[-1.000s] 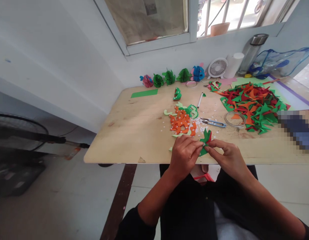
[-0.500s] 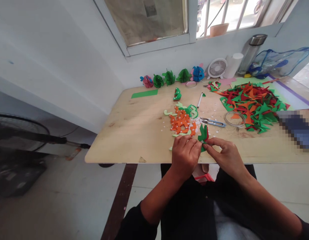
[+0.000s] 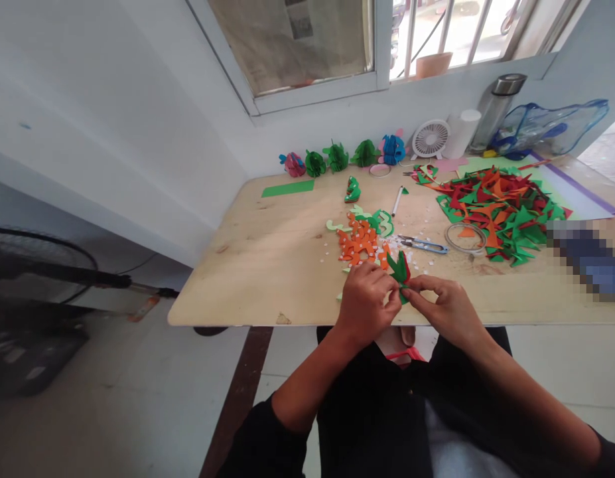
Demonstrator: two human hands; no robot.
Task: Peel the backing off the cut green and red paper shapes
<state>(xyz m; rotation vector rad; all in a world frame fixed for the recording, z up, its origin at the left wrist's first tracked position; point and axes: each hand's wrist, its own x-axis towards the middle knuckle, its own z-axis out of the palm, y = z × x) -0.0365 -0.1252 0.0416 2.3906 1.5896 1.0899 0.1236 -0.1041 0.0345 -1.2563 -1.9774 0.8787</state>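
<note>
Between my two hands, close to the table's front edge, is a green and red folded paper piece (image 3: pixel 399 267). My right hand (image 3: pixel 444 305) pinches its lower right side between thumb and fingers. My left hand (image 3: pixel 367 299) is closed with its fingertips at the piece's left edge; the fingers partly hide what they grip. Just beyond my left hand lies a heap of orange paper cutouts (image 3: pixel 357 239) dotted with small white squares. Light green curled cutouts (image 3: pixel 385 224) lie beside that heap. Blue-handled thread snips (image 3: pixel 424 244) rest past my right hand, among white bits.
A large pile of red, orange and green paper scraps (image 3: pixel 506 206) covers the right side, with a tape roll (image 3: pixel 465 237) before it. Along the wall stand folded paper figures (image 3: pixel 336 157), a small white fan (image 3: pixel 431 139) and a bottle (image 3: pixel 499 113). A green strip (image 3: pixel 287 189) lies left.
The green part of the paper piece has spread into two points and leans further left. My left hand has shifted slightly left, its fingertips still at the piece. My right hand stays nearly in place.
</note>
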